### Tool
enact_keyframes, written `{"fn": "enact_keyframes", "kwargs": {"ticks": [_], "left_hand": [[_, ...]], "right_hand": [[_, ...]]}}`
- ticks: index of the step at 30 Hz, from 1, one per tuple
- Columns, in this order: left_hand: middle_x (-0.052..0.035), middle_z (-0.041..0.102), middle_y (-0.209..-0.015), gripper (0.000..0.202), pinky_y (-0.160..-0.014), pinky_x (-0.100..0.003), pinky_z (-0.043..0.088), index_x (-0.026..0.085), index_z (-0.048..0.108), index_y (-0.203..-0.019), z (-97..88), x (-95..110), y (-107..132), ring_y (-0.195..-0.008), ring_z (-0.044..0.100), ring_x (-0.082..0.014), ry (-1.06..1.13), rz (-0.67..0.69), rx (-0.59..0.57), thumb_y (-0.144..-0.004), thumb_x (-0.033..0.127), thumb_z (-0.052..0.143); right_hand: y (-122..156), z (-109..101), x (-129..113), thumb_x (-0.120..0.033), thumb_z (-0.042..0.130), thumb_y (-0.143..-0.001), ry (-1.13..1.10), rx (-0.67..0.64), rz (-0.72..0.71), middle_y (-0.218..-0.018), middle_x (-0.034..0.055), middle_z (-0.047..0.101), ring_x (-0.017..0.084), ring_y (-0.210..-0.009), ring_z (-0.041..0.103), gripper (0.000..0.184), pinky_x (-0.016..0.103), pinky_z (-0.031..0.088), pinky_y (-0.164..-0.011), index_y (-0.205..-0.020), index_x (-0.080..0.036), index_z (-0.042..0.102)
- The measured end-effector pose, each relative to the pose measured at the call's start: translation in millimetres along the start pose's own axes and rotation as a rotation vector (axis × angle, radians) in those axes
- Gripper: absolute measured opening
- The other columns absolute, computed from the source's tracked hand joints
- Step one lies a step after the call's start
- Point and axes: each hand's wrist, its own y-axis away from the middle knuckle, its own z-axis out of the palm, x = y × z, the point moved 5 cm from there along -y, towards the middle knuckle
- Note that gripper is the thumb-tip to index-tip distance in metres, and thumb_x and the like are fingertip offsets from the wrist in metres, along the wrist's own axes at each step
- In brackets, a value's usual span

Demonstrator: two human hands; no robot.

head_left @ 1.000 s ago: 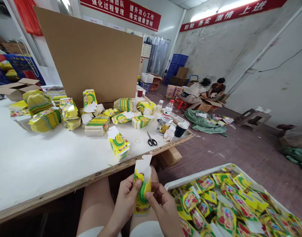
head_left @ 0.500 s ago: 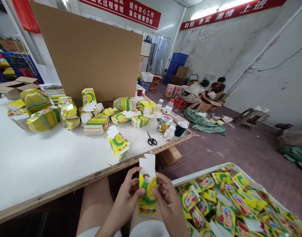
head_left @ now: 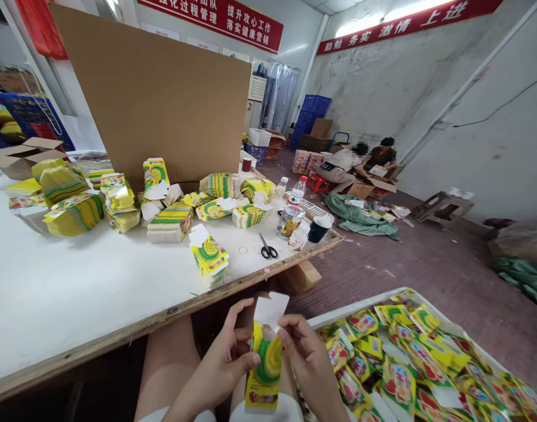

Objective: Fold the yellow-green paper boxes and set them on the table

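Carton of thin printed card, yellow and green with a white flap standing open at its top, is held upright over a seated person's lap, just below the near edge of the worktop. The left hand has its grip closed on the carton's left edge, thumb across the printed front and fingers behind. The right hand pinches the upper right edge just under the flap, so both grips are clamped on the same piece.

The card looks light and springy, stiff along its folds but easy to crease or crush across the flat panels. It is probably best taken by the side edges and corners, as here, rather than squeezed across the middle.

At the person's right stands a white tray heaped with bright packets. On the worktop lie stacks of the same cartons, folded flat. Beyond them are scissors, a glass jar, a dark cup and a water bottle, all near the far corner. A tall sheet of brown cardboard stands behind the stacks. Well apart, across the floor, two other people sit low among boxes.
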Motion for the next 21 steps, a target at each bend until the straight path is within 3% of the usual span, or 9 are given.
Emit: {"fn": "enact_keyframes", "kwargs": {"ticks": [1, 3, 6, 8, 12, 16, 21], "left_hand": [[-0.0074, 0.071, -0.103, 0.078, -0.081, -0.031, 0.048, 0.030, 0.027, -0.145, -0.7, 0.4, -0.1, -0.093, 0.066, -0.0203, -0.012, 0.000, -0.007, -0.083, 0.029, 0.074], [-0.0090, 0.072, -0.106, 0.071, -0.082, -0.031, 0.048, 0.028, 0.035, -0.143, -2.1, 1.1, -1.6, -0.096, 0.066, -0.0218, -0.049, 0.014, -0.011, -0.083, 0.030, 0.073], [-0.0105, 0.070, -0.114, 0.047, -0.084, -0.031, 0.050, 0.023, 0.055, -0.128, -5.7, 2.0, -4.9, -0.101, 0.066, -0.0237, -0.161, 0.067, 0.048, -0.085, 0.027, 0.070], [-0.0107, 0.069, -0.119, 0.040, -0.084, -0.030, 0.051, 0.023, 0.060, -0.125, -7.4, 1.1, -6.3, -0.102, 0.066, -0.0244, -0.242, 0.077, 0.097, -0.086, 0.023, 0.068], [-0.0098, 0.067, -0.126, 0.040, -0.091, -0.030, 0.052, 0.024, 0.062, -0.126, -5.0, -0.1, -6.5, -0.113, 0.064, -0.0256, -0.314, 0.081, 0.119, -0.087, 0.017, 0.063], [-0.0077, 0.063, -0.134, 0.042, -0.100, -0.030, 0.047, 0.026, 0.061, -0.127, -2.4, 1.1, -5.0, -0.123, 0.058, -0.0244, -0.362, 0.096, 0.093, -0.088, 0.012, 0.058], [-0.0085, 0.068, -0.128, 0.045, -0.095, -0.032, 0.051, 0.027, 0.057, -0.130, -4.1, -1.8, -6.0, -0.112, 0.065, -0.0232, -0.304, 0.066, 0.094, -0.087, 0.013, 0.060]], "right_hand": [[0.1, -0.4, 2.3, -0.040, 0.064, -0.089, -0.055, 0.021, 0.012, -0.088, 0.0031, 0.067, 0.020, -0.081, 0.063, 0.022, 0.027, 0.051, -0.073, -0.105, -0.025, 0.060], [-0.6, -2.7, 2.5, -0.040, 0.063, -0.090, -0.067, 0.030, 0.003, -0.097, 0.0052, 0.069, 0.022, -0.089, 0.065, 0.029, 0.031, 0.052, -0.080, -0.115, -0.027, 0.058], [-2.0, -9.5, -8.0, -0.043, 0.055, -0.093, 0.103, -0.003, -0.093, -0.104, 0.0099, 0.068, 0.027, -0.101, 0.062, 0.027, 0.036, 0.048, -0.088, -0.102, -0.024, 0.072], [-2.4, -11.9, -11.3, -0.045, 0.054, -0.092, 0.174, -0.052, -0.081, -0.093, 0.0089, 0.067, 0.026, -0.090, 0.062, 0.031, 0.035, 0.048, -0.080, -0.097, -0.022, 0.075], [-1.4, -5.1, 1.6, -0.037, 0.063, -0.085, 0.228, -0.155, 0.109, -0.064, -0.0038, 0.055, 0.015, -0.057, 0.048, 0.036, 0.026, 0.037, -0.054, -0.118, -0.021, 0.063], [-2.4, 2.3, 12.6, -0.030, 0.058, -0.084, 0.327, -0.093, 0.101, -0.058, -0.0077, 0.049, 0.013, -0.052, 0.042, 0.030, 0.024, 0.030, -0.051, -0.113, -0.021, 0.056], [-2.9, 8.8, 12.7, -0.028, 0.060, -0.080, 0.378, -0.080, 0.104, -0.056, -0.0087, 0.051, 0.014, -0.050, 0.044, 0.035, 0.025, 0.032, -0.051, -0.113, -0.023, 0.054]]}}
